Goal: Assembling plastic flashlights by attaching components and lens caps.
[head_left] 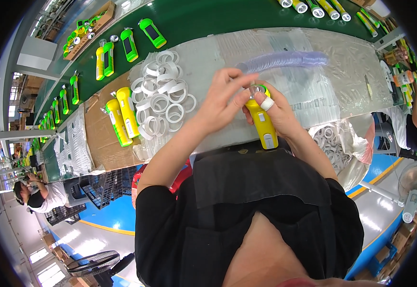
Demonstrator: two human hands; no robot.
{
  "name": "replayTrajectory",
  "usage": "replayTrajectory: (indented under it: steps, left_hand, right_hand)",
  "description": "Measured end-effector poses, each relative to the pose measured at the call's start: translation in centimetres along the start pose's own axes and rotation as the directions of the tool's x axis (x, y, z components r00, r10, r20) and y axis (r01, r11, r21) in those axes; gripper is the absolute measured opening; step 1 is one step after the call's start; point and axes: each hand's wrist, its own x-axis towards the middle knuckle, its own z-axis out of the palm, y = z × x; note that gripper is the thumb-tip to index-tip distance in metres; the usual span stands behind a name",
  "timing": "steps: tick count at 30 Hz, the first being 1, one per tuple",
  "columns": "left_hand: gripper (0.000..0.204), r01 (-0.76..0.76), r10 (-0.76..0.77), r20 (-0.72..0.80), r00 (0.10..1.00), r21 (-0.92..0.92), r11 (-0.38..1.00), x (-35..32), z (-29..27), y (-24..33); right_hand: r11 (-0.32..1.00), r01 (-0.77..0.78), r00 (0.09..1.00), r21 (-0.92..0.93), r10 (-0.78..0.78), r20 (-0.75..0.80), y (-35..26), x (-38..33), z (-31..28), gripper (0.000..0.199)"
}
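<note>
A yellow flashlight body (264, 125) stands upright in my right hand (277, 111), which has a white band on one finger. My left hand (223, 98) pinches at the flashlight's round clear head (257, 89) from above. Left of my hands lies a heap of white plastic rings (160, 98) on clear plastic sheeting. A long stack of clear lenses (285, 59) lies beyond my hands. Two yellow flashlight bodies (122, 117) rest on cardboard at the left.
A green conveyor belt (189, 19) carries green and yellow flashlights (129, 44) along the far side. A bag of white rings (335, 143) hangs at the right. Another person (38, 193) sits at the lower left. Fans stand on the blue floor.
</note>
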Motion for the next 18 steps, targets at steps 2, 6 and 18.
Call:
replayTrajectory:
  steps: [2,6,18]
  left_hand:
    - [0.04,0.062,-0.063,-0.007,0.998,-0.121,0.991,-0.9,0.2,0.9]
    - [0.039,0.01,-0.014,-0.036,0.999,-0.131,0.991,-1.6,0.1,0.4]
    - [0.038,-0.042,0.023,-0.12,0.992,-0.164,0.985,-1.2,-1.6,-0.8]
  right_hand:
    - [1.0,-0.005,1.0,-0.024,0.005,0.022,0.2,0.3,0.5,0.04]
    - [0.998,-0.024,0.997,-0.058,0.029,0.075,0.4,0.8,1.1,0.04]
    - [0.998,-0.044,0.987,-0.054,0.051,0.15,0.0,3.5,1.8,0.044]
